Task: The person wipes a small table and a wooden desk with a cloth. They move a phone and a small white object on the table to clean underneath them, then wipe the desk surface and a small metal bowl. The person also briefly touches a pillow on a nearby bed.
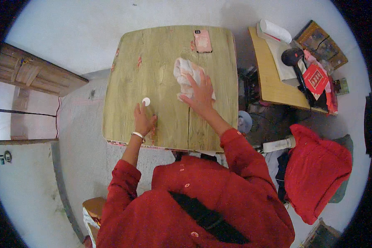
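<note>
My right hand lies spread on a crumpled light cloth, pressing it to the wood-grain top of a table. To the left, my left hand has its fingers apart, the fingertips beside or touching a small round white disc; it does not appear to grip it. A pink phone case with a camera cutout, likely on a phone, lies near the table's far edge, beyond the cloth.
A yellowish side desk at the right holds a white roll, a black hair dryer and a red square packet. Nearer, red fabric covers a seat. A wooden door stands at the left.
</note>
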Demonstrator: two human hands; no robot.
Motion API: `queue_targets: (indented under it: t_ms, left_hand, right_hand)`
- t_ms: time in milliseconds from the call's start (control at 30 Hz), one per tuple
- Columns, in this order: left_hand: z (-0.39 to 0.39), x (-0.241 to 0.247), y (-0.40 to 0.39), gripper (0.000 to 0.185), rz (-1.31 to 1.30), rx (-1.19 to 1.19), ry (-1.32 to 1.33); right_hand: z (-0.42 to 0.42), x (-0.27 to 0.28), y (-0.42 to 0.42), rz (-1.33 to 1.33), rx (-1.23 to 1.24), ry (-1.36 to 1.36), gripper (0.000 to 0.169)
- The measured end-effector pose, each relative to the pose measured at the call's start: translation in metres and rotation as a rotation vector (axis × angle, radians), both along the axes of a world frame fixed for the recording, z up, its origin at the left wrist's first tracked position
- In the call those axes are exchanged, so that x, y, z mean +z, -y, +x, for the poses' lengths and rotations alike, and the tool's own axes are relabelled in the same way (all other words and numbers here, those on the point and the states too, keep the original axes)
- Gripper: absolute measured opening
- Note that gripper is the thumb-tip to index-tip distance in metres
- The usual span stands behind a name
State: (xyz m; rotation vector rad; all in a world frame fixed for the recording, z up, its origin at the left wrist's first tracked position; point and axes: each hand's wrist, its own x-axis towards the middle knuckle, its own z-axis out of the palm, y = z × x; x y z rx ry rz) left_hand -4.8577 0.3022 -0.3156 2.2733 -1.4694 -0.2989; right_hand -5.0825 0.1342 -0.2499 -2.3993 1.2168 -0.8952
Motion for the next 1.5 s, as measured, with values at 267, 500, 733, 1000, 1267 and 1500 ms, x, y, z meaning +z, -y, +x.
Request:
queue_targets:
  t_ms: [267, 500, 733, 1000, 1267, 1500]
  left_hand:
    - [0.034, -0.027, -0.006, 0.078, -0.131, -0.112, -0.041]
    - [0.078, -0.050, 0.035, 0.078, 0.128, 0.005, -0.148]
    - [0.054, -0.035, 0.046, 0.104, 0.440, 0.051, -0.063]
    - [0.063, -0.027, 0.045, 0.110, 0.515, 0.049, -0.117]
    - [0.058, -0.025, 0.047, 0.105, 0.475, 0.035, -0.129]
    - [0.062, -0.035, 0.041, 0.105, 0.469, 0.059, -0.091]
  right_hand:
    - [0.044, -0.058, 0.004, 0.068, 0.159, -0.421, 0.066]
    - [0.013, -0.029, -0.043, 0.129, 0.559, -0.185, 0.040]
    - [0.017, -0.066, 0.082, 0.229, -0.092, 0.080, 0.048]
    - [0.078, -0.063, 0.221, 0.011, -0.482, -0.100, 0.073]
    - [0.074, -0.089, 0.270, -0.047, -0.437, -0.632, 0.066]
    - [0.035, -0.040, 0.278, 0.505, -0.251, 0.152, 0.040]
